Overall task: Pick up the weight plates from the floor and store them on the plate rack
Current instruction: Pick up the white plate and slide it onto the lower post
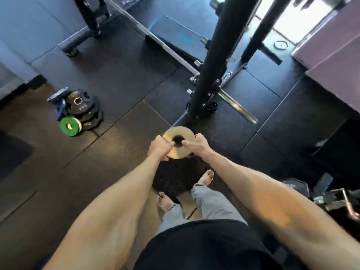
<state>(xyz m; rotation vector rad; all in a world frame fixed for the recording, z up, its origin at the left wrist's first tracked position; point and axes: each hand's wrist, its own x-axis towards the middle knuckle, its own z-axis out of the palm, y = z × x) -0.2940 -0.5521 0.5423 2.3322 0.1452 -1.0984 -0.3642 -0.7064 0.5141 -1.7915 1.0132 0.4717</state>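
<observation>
The yellow plate [180, 133] is held off the floor just in front of the black upright [212, 61]. The left hand [159, 148] and right hand [196, 145] each have fingers curled round its rim, thumbs at the hole. Best to keep it level and meet one of the chrome pegs [191, 92] squarely.

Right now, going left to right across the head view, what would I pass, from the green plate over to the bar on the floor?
green plate → left hand → tan plate, held between both hands → right hand → steel bar
</observation>
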